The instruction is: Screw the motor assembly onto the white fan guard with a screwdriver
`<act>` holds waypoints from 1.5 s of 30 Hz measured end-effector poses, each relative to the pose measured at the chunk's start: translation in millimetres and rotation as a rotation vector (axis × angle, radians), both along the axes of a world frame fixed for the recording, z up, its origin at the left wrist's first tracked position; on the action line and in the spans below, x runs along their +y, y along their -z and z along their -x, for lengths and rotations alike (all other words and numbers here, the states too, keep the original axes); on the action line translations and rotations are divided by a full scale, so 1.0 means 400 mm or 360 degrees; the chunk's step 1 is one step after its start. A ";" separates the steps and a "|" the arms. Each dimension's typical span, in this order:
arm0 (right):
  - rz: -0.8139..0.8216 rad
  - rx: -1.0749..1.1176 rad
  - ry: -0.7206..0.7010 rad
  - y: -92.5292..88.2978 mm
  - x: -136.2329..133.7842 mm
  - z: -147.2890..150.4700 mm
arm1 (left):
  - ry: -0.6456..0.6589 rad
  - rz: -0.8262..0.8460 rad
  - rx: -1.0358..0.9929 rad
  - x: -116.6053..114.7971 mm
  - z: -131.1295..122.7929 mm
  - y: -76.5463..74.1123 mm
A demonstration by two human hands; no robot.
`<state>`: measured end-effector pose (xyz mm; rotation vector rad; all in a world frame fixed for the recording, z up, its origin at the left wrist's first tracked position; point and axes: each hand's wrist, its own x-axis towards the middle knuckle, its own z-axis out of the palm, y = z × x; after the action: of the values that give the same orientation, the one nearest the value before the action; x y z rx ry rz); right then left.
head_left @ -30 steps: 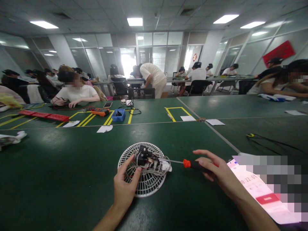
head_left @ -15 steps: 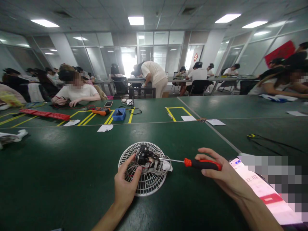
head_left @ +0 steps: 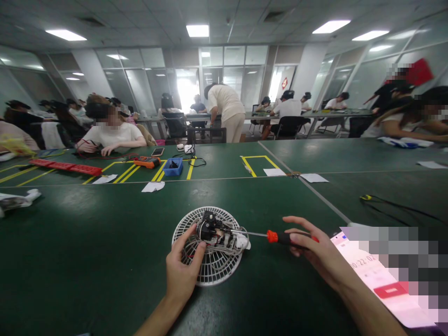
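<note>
A round white fan grille lies on the green table in front of me. On it rests a fan motor assembly with a black housing, grey cable and a white end piece. My left hand grips the black housing between thumb and fingers from the left. My right hand holds a screwdriver by its red and black handle, the index finger stretched out above it. The screwdriver's shaft points left and its tip reaches into the motor assembly; the exact contact spot is too small to make out.
A lit phone lies at the right by my forearm. Farther off are a blue bin, an orange multimeter, red trays, paper scraps and a black strap. A co-worker sits across the table.
The fingers of my right hand have shifted around the screwdriver handle, the thumb now lying over it. My left hand and the motor assembly stay where they were.
</note>
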<state>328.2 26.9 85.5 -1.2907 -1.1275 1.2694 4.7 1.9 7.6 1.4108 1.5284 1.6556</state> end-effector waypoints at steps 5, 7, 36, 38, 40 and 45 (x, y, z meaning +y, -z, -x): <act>0.0180 -0.0211 -0.0072 0.013 0.008 0.007 | -0.0003 0.0028 -0.0032 0.001 0.000 0.002; 0.0221 -0.0216 -0.0134 0.010 0.006 0.009 | -0.0020 0.0035 -0.0030 0.000 -0.001 -0.001; 0.0171 -0.0111 -0.0086 0.024 0.009 0.008 | -0.0016 0.0039 -0.0228 0.007 -0.008 -0.019; 0.0061 -0.0013 -0.0075 0.021 0.005 0.007 | -0.0017 0.0039 -0.0253 0.008 -0.010 -0.025; -0.0076 0.0062 -0.0029 0.017 0.001 0.005 | -0.0022 0.0052 -0.0259 0.008 -0.012 -0.029; -0.0176 0.0093 0.0081 0.014 -0.001 0.001 | -0.0025 0.0050 -0.0222 0.005 -0.009 -0.023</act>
<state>327.7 26.3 79.7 -1.1856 -1.1014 1.1835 8.5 4.0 16.7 1.2426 1.4836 1.6941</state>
